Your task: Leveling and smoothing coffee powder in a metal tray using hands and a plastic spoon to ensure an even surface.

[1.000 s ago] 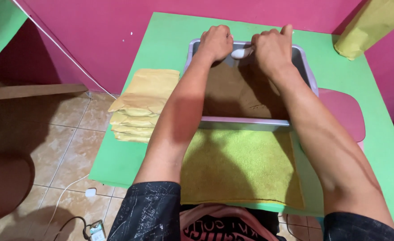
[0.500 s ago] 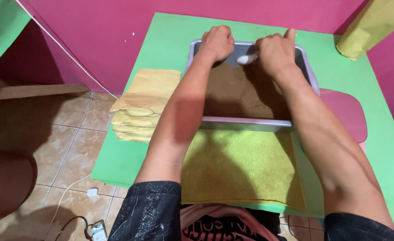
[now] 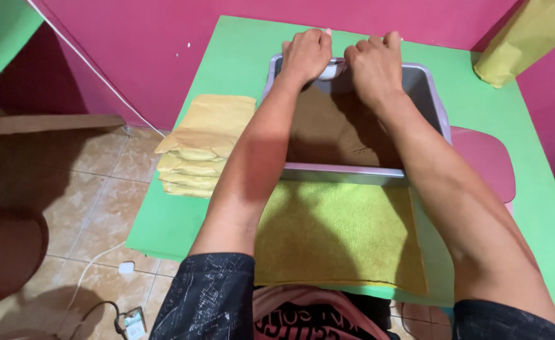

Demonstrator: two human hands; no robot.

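A grey rectangular tray (image 3: pixel 428 94) sits on the green table (image 3: pixel 227 63), filled with a flat brown material (image 3: pixel 334 132). Both my arms reach over it to its far end. My left hand (image 3: pixel 306 53) and my right hand (image 3: pixel 375 66) are curled into fists side by side at the tray's far rim. Between them they pinch a small white rounded object (image 3: pixel 331 70), mostly hidden by the fingers. A yellow-green towel (image 3: pixel 337 236) lies flat on the table between the tray and my body.
A stack of several folded yellow cloths (image 3: pixel 202 148) lies left of the tray, at the table's left edge. A pink oval lid (image 3: pixel 485 164) rests to the right. A yellow bag (image 3: pixel 529 38) leans on the pink wall. Tiled floor with cables lies at the left.
Both hands have crept slightly further toward the tray's far rim with the white object still between them. Nothing else has moved.
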